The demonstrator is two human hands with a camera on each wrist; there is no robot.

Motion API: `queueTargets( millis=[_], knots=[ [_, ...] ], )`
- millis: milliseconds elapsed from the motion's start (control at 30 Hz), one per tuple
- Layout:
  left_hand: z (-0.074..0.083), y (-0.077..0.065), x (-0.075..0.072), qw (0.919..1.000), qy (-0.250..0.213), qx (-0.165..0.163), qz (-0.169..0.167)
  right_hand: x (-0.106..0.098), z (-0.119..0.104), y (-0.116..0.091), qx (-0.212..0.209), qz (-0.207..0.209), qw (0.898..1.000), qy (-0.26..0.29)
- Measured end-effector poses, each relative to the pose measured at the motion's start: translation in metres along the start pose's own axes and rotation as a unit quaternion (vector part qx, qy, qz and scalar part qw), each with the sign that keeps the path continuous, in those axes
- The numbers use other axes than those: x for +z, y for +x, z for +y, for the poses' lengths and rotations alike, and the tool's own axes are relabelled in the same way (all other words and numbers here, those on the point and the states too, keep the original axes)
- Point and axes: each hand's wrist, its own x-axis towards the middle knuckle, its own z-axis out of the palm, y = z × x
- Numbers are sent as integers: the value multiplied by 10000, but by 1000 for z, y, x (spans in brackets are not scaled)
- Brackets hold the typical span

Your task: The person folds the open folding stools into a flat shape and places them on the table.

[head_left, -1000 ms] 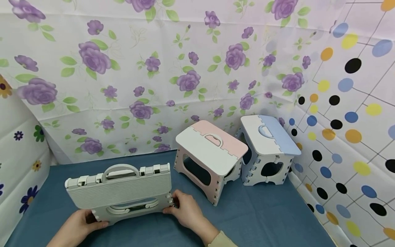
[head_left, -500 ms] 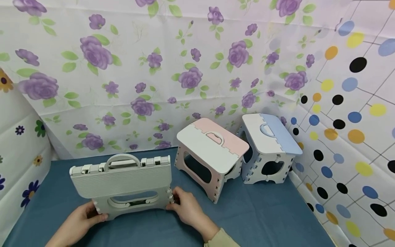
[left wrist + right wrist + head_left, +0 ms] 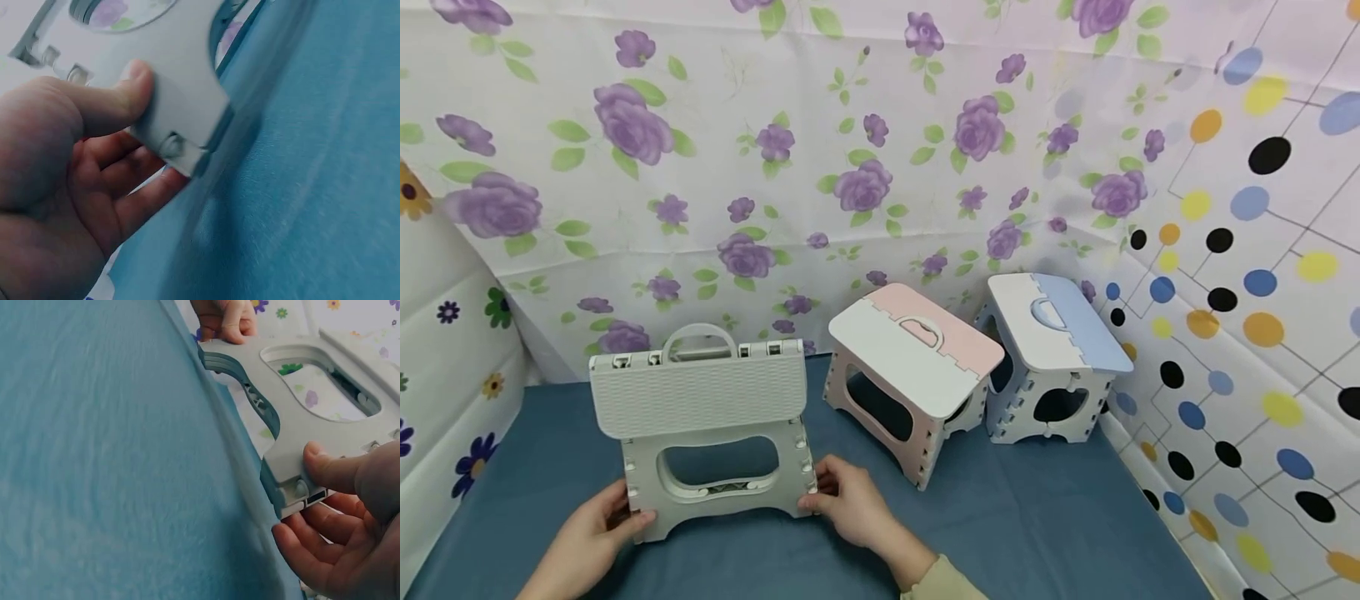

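A pale grey-green folding stool [image 3: 700,392], mostly folded flat, stands tilted at the left of the head view. Its carry handle sticks up from the top edge and its seat panel hangs over the upper part of the leg panel. My left hand [image 3: 587,537] pinches the lower left corner of the leg panel, thumb [image 3: 134,94] on the front face and fingers behind. At the lower right corner my right hand [image 3: 853,504] grips the leg panel the same way, as the right wrist view shows with its thumb [image 3: 322,465] on the face.
A pink and white folding stool [image 3: 917,350] stands unfolded to the right of my right hand. Behind it, near the corner, is a blue and white one [image 3: 1052,333], also unfolded. Blue cloth [image 3: 1030,533] covers the table; patterned sheets [image 3: 865,108] hang around it.
The grey-green stool has tipped further upright, so its seat panel rises and more of the leg panel and its oval opening shows. Both hands keep hold of the lower corners.
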Motion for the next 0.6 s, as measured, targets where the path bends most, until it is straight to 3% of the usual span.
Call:
queueTargets(
  millis=[233, 333, 600],
  knots=[
    [2, -14, -2, 9978, -306, -581, 116, 6, -12, -7, 226, -340, 9968, 680],
    [-2, -19, -5, 9961, -378, -792, 11, 10, -14, -8, 404, -435, 9941, 910],
    [-28, -29, -12, 9922, -52, -1230, -197, 27, -13, -11, 1018, -780, 9826, 1347]
  ],
)
